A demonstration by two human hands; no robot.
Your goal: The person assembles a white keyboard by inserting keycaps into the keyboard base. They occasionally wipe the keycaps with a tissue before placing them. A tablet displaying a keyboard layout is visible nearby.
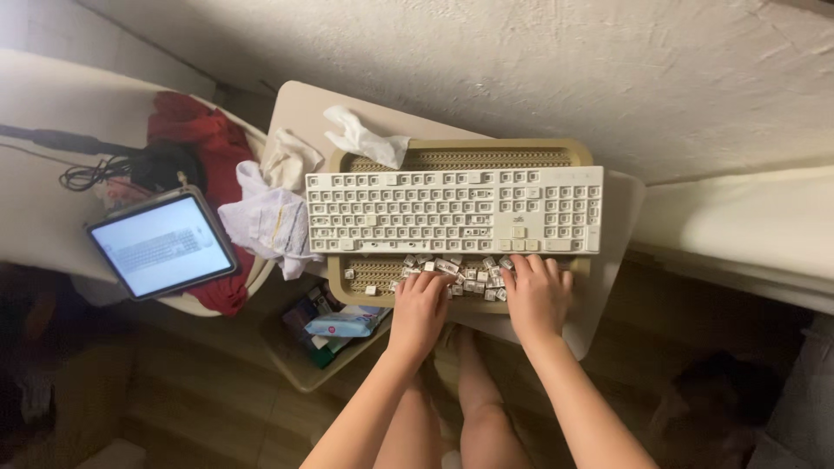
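Cream plastic fills the middle of the frame: a white keyboard with many keycaps off lies across a tan perforated tray on a small pale surface. Below it, at the tray's near edge, sits a heap of loose keycaps. The left hand and the right hand rest on that heap, fingers curled down into the caps; whether any cap is pinched cannot be told. A tablet lies at the left, beside crumpled cloths.
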